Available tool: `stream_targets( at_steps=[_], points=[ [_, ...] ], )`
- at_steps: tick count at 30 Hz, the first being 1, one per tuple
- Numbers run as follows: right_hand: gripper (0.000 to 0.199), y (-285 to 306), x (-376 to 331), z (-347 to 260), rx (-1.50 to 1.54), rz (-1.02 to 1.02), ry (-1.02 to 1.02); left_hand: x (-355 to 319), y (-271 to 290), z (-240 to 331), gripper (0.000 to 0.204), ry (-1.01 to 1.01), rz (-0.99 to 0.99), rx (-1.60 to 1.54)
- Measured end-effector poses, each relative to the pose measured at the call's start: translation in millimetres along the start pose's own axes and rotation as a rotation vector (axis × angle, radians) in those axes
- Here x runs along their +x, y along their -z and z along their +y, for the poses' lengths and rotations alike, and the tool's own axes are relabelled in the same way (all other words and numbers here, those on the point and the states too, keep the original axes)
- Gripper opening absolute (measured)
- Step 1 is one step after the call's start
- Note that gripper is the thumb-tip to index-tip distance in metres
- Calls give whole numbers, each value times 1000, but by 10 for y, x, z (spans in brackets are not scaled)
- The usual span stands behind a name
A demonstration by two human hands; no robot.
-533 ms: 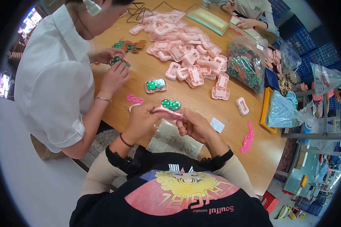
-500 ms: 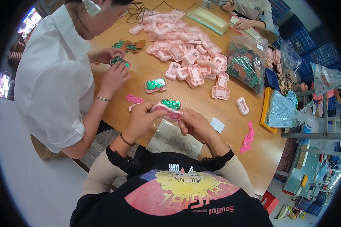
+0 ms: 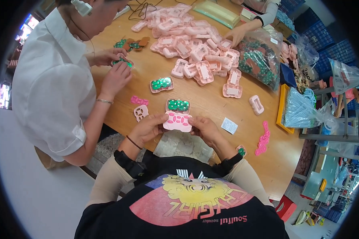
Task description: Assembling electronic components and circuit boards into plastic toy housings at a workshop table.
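Observation:
Between my left hand [image 3: 149, 126] and my right hand [image 3: 205, 130] is a pale pink plastic cover [image 3: 177, 126] with darker pink oval buttons showing in it. Thumbs and fingers of both hands pinch it at its two ends, button face up. Just beyond it, touching or nearly so, lies a pink half-shell with a green circuit board [image 3: 178, 105] in it. A second such shell with a green board [image 3: 162, 84] sits farther left. By my left hand are a loose pink cover with holes [image 3: 141, 113] and a small pink button strip [image 3: 139, 100].
A heap of pink shells [image 3: 195, 44] fills the far middle. A bag of green boards [image 3: 259, 59] stands behind right. On the right lie a single shell [image 3: 256, 104], paper slip [image 3: 229, 125] and pink button strip [image 3: 262, 139]. A co-worker [image 3: 56, 79] sits close on my left.
The pink cover has turned from tilted to face up, and my hands now grip its two ends. Across the table, another person's hand has reached to the shell heap.

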State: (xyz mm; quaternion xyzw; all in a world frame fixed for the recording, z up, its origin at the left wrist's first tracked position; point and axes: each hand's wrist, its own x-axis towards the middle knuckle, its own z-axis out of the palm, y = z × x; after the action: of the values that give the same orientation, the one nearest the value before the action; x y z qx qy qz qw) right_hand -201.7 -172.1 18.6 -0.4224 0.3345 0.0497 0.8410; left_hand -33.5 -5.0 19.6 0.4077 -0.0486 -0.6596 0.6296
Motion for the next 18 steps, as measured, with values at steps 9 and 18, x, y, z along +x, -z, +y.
stream_targets(
  at_steps=[9, 18],
  points=[
    [17, -100, -23, 83, -103, 106, 48, -3, 78, -192, 29, 33, 161, -112],
    [22, -132, 215, 48, 12, 256, 258, 268, -35, -25, 16, -268, 511, 304]
  ],
)
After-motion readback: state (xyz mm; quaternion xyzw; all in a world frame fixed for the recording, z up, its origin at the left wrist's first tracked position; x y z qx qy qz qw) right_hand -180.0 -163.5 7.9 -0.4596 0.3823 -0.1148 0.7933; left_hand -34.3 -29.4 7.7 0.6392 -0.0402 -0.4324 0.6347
